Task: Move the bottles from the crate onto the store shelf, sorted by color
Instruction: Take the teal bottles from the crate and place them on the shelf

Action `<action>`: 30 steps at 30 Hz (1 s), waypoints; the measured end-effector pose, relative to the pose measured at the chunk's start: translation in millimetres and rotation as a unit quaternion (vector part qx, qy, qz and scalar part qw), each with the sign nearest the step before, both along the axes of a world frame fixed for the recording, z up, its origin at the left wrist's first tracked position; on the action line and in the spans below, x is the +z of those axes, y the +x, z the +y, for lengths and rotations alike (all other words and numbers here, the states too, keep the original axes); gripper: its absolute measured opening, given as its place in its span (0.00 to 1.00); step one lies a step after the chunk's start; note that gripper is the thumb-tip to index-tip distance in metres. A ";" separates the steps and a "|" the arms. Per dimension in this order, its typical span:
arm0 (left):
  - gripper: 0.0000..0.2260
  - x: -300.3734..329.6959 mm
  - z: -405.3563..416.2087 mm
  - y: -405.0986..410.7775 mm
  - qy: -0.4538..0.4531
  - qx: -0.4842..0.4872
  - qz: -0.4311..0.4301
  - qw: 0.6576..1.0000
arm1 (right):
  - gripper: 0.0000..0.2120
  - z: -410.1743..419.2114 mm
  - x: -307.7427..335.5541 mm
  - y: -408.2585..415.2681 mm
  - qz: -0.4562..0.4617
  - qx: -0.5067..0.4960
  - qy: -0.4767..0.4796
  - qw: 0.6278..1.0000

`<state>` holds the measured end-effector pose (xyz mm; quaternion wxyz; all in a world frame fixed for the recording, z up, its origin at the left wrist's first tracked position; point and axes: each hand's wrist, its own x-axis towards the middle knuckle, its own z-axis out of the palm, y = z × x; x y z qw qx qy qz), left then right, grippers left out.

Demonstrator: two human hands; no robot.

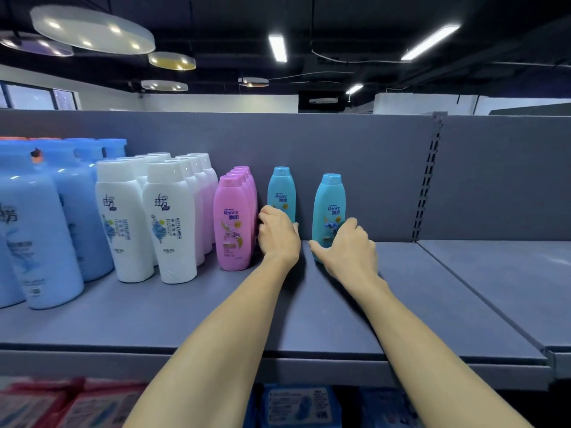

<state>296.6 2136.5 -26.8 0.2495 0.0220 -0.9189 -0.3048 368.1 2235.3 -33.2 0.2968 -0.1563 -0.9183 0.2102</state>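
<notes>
Two teal bottles stand upright on the grey shelf. My left hand grips the base of the rear teal bottle, close to the back panel. My right hand grips the lower part of the front teal bottle, a little to the right. A row of pink bottles stands just left of my left hand. The crate is not in view.
White bottles in rows and large light-blue bottles fill the shelf's left side. The shelf's right part lies bare beyond a seam. Packaged goods sit on the lower shelf below.
</notes>
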 end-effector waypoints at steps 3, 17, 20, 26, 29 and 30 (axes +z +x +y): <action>0.28 0.1 -8.1 13.7 -0.017 -0.021 -0.016 1.000 | 0.29 -1.6 3.3 4.7 -0.010 0.003 -0.005 1.000; 0.11 -7.1 -80.6 87.5 -0.146 -0.175 0.029 0.973 | 0.34 -54.3 23.5 -9.1 -0.055 0.046 -0.041 0.997; 0.11 -6.5 -90.4 89.8 -0.158 -0.165 0.047 0.972 | 0.35 -66.7 23.6 -17.6 -0.051 0.038 -0.044 0.997; 0.13 -0.2 -105.1 92.6 -0.176 -0.145 0.067 0.971 | 0.36 -77.4 21.5 -29.2 -0.046 0.028 -0.042 0.998; 0.13 -2.6 -109.9 90.9 -0.177 -0.144 0.072 0.971 | 0.35 -82.8 20.6 -34.3 -0.041 0.025 -0.045 0.998; 0.13 -3.6 -111.5 90.4 -0.177 -0.143 0.073 0.971 | 0.35 -84.2 20.4 -35.6 -0.039 0.021 -0.045 0.998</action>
